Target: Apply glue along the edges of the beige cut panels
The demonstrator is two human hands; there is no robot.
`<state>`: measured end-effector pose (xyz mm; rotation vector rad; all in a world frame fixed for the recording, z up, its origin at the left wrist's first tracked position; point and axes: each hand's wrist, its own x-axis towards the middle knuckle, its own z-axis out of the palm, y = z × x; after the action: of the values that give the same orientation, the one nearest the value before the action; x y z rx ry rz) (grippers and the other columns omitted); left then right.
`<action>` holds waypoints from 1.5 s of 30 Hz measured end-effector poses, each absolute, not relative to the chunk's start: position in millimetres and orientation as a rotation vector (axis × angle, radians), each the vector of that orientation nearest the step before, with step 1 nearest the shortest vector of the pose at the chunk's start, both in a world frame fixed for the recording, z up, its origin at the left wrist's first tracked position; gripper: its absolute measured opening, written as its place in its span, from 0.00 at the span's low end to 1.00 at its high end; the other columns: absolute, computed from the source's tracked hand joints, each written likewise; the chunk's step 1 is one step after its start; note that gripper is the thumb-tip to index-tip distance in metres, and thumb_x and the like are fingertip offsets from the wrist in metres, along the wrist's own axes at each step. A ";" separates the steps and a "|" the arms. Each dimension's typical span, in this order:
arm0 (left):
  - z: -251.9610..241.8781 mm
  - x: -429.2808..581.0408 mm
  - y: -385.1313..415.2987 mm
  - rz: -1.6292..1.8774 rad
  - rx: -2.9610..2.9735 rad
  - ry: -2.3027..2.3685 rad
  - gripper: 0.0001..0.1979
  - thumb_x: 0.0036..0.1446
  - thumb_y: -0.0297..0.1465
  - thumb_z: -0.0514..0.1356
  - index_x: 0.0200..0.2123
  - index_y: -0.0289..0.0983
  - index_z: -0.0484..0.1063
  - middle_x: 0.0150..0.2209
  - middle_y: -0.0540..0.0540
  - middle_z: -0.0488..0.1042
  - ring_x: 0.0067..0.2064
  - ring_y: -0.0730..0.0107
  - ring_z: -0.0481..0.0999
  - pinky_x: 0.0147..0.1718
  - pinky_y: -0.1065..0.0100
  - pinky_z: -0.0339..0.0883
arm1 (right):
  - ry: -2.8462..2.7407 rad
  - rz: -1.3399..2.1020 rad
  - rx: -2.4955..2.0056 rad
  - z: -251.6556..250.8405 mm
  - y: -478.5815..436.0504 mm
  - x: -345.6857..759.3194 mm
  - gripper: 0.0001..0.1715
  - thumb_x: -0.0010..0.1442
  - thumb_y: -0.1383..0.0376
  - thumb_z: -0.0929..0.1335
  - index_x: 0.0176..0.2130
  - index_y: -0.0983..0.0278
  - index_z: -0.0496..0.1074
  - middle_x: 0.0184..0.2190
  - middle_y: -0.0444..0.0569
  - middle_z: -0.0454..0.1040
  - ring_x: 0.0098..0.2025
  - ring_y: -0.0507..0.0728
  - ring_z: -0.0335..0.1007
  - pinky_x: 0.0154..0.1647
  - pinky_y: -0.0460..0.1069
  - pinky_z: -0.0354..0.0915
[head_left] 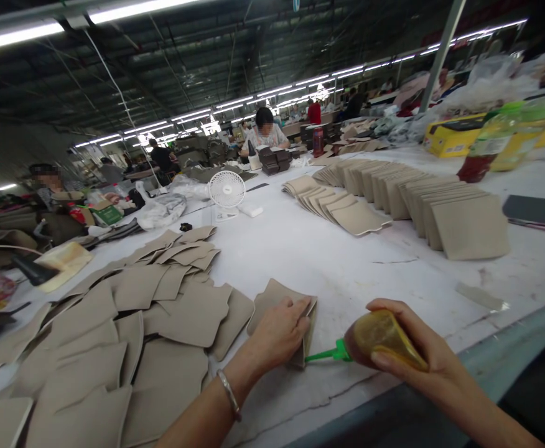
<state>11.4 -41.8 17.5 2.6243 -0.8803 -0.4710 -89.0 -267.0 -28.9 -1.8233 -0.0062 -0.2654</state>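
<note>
My left hand (282, 330), with a bangle at the wrist, presses on a taupe leather-like piece (272, 294) on the table. Its fingers are bent over the piece's right edge, where a flap seems folded. In my right hand (422, 348) is a yellowish squeeze bottle (379, 339), held tilted on its side. The bottle's long green nozzle (323, 356) points left, its tip at the lower right corner of the piece. Beside my left hand lies a loose heap of similar taupe pieces (183, 311). What my left fingertips cover is hidden.
A fanned row of taupe pieces (471, 227) stretches across the right side. A small white fan (226, 190) stands further back. Drink bottles (487, 143) and a dark flat object (538, 213) are at the right. A co-worker (264, 134) sits across the table (263, 249).
</note>
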 end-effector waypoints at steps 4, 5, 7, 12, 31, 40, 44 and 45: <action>16.2 11.4 -41.4 -0.474 2.622 -0.880 0.24 0.63 0.34 0.42 0.61 0.45 0.60 0.44 0.44 0.70 0.42 0.60 0.73 0.46 0.63 0.64 | 0.074 -0.367 -1.851 -28.9 -266.0 -85.2 0.28 0.55 0.50 0.73 0.50 0.55 0.63 0.42 0.45 0.69 0.40 0.60 0.69 0.42 0.49 0.67; 15.9 11.6 -41.3 -0.473 2.611 -0.879 0.24 0.64 0.34 0.42 0.61 0.44 0.60 0.45 0.44 0.70 0.43 0.60 0.73 0.47 0.63 0.64 | 0.065 -0.360 -1.845 -29.7 -265.3 -85.3 0.29 0.55 0.51 0.73 0.51 0.55 0.63 0.42 0.45 0.69 0.40 0.60 0.69 0.41 0.49 0.67; 15.7 11.8 -41.2 -0.469 2.591 -0.874 0.24 0.64 0.35 0.42 0.62 0.44 0.60 0.47 0.43 0.70 0.46 0.60 0.73 0.49 0.62 0.64 | 0.011 -0.299 -1.820 -31.4 -264.2 -86.4 0.28 0.55 0.51 0.73 0.51 0.54 0.63 0.42 0.44 0.69 0.40 0.59 0.69 0.40 0.48 0.68; 15.0 11.8 -40.6 -0.460 2.606 -0.871 0.24 0.64 0.35 0.42 0.62 0.44 0.60 0.47 0.43 0.70 0.45 0.59 0.73 0.48 0.61 0.64 | 0.013 -0.339 -1.843 -30.1 -266.9 -86.4 0.27 0.55 0.52 0.73 0.51 0.54 0.64 0.41 0.44 0.69 0.40 0.60 0.69 0.40 0.49 0.68; 14.9 13.3 -41.9 -0.470 2.594 -0.887 0.24 0.63 0.34 0.42 0.61 0.45 0.60 0.43 0.43 0.70 0.43 0.58 0.74 0.46 0.61 0.65 | -0.121 -0.354 -1.920 -36.9 -278.0 -76.6 0.26 0.59 0.52 0.72 0.53 0.51 0.61 0.44 0.44 0.66 0.41 0.57 0.68 0.41 0.47 0.68; 17.4 13.9 -41.9 -0.480 2.588 -0.892 0.25 0.63 0.33 0.41 0.61 0.45 0.61 0.40 0.44 0.70 0.42 0.59 0.73 0.45 0.61 0.65 | -0.132 -0.433 -1.976 -35.1 -285.8 -70.4 0.26 0.59 0.51 0.71 0.53 0.50 0.61 0.48 0.44 0.65 0.46 0.58 0.66 0.47 0.48 0.65; 18.1 14.3 -42.6 -0.488 2.602 -0.895 0.25 0.63 0.33 0.42 0.61 0.45 0.62 0.42 0.44 0.70 0.42 0.58 0.74 0.45 0.60 0.65 | -0.073 -0.503 -1.989 -32.4 -288.1 -63.1 0.26 0.59 0.51 0.71 0.52 0.52 0.61 0.48 0.45 0.65 0.46 0.60 0.66 0.46 0.51 0.65; 17.7 14.5 -42.7 -0.494 2.602 -0.891 0.25 0.62 0.33 0.42 0.61 0.46 0.62 0.42 0.44 0.70 0.42 0.58 0.74 0.46 0.60 0.65 | -0.051 -0.533 -1.990 -31.7 -289.2 -61.1 0.26 0.58 0.51 0.71 0.52 0.52 0.61 0.48 0.46 0.65 0.46 0.60 0.66 0.47 0.52 0.65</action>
<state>14.5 -42.7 17.7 2.6017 -0.8907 -0.4944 -61.1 -289.2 -31.7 -1.9901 -0.0510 -0.5328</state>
